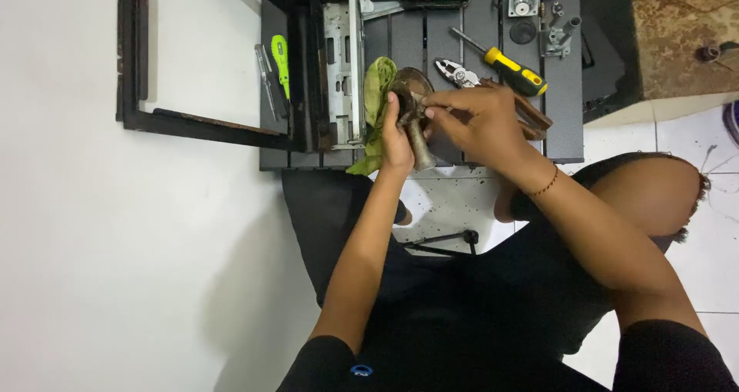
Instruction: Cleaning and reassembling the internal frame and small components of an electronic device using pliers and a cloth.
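Hands meet over the near edge of a dark slatted table (566, 123) in the head view, the only view there is. The left hand (396, 142) has its fingers wrapped shut around a worn, brownish metal part (418, 142) with a tube-like stem, held upright just above the table edge. The right hand (481, 123) comes in from the other side, its fingers (433, 107) pinched together at the top of that part, touching it; whether they grip anything small there cannot be told. A crumpled green cloth (377, 103) lies just behind the left hand, beside a round dark dish-shaped piece (419, 76).

Further back on the table lie pliers (456, 73) and a screwdriver with a yellow and black handle (512, 70), close to the right hand. A perforated grey metal plate (339, 69) lies to the left of the cloth, and beyond it a bright green-handled tool (281, 61). Small metal fittings (539, 15) sit at the far right corner. A black metal frame (192, 123) juts out over the white floor (115, 269).
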